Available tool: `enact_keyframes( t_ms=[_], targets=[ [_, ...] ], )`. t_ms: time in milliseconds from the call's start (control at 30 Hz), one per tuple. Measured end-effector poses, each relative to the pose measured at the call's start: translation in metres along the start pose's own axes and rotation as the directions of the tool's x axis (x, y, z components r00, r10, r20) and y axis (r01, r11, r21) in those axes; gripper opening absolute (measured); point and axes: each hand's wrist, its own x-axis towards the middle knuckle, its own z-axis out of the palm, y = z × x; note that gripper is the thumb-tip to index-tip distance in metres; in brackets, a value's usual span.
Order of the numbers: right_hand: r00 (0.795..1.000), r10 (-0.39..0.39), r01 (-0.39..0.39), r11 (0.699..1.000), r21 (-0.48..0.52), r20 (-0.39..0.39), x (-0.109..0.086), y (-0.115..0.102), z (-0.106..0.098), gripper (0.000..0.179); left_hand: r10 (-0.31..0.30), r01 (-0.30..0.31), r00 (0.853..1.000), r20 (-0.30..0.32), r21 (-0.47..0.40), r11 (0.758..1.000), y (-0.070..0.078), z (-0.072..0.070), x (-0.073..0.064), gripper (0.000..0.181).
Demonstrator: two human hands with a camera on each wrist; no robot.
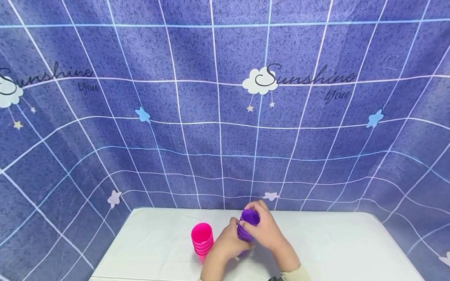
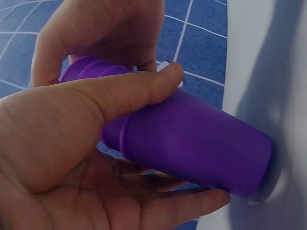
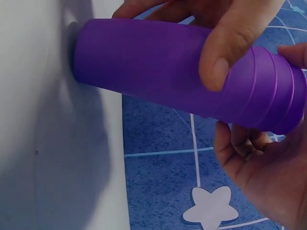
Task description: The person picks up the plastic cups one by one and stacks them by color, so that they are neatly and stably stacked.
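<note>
A stack of nested purple cups (image 1: 245, 236) stands mouth-up on the table, its base at the white surface in both wrist views. My left hand (image 1: 230, 241) grips the stack below the rims, thumb on one side and fingers on the other, as the purple cup (image 2: 206, 143) shows in the left wrist view. Higher up, my right hand (image 1: 268, 231) holds the topmost cup by its rim, fingers behind and thumb in front. Several ridged rims (image 3: 273, 91) lie between the two hands in the right wrist view. Left of my left hand is a stack of pink cups (image 1: 202, 233), mouth-up.
A white-covered table (image 1: 158, 238) carries both stacks. Behind it and along its sides hangs a blue curtain (image 1: 197, 136) with a grid, clouds and stars. The pink stack stands close beside my left forearm.
</note>
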Motion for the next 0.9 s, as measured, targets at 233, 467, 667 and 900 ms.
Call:
enact_keyframes(
  t_ms=[233,467,667,900],
  targets=[
    [0.992,-0.039,0.04,0.999,-0.003,0.123,-0.001,0.0,-0.005,0.042,0.013,-0.013,1.0,-0.025,-0.017,1.0,0.013,-0.006,-0.006,0.096],
    [0.982,-0.073,0.075,0.997,-0.006,0.175,-0.002,-0.007,-0.008,0.047,0.039,-0.037,0.996,-0.077,0.019,0.999,0.029,-0.015,-0.017,0.108],
    [0.97,-0.072,0.078,0.997,-0.017,0.232,-0.005,-0.014,-0.008,0.052,0.066,-0.033,0.978,-0.196,0.167,0.985,0.051,-0.027,-0.037,0.112],
    [0.962,-0.098,0.105,0.994,-0.017,0.256,-0.007,-0.021,-0.008,0.056,0.176,-0.096,0.951,-0.254,0.296,0.95,0.074,-0.05,-0.064,0.094]
  ],
)
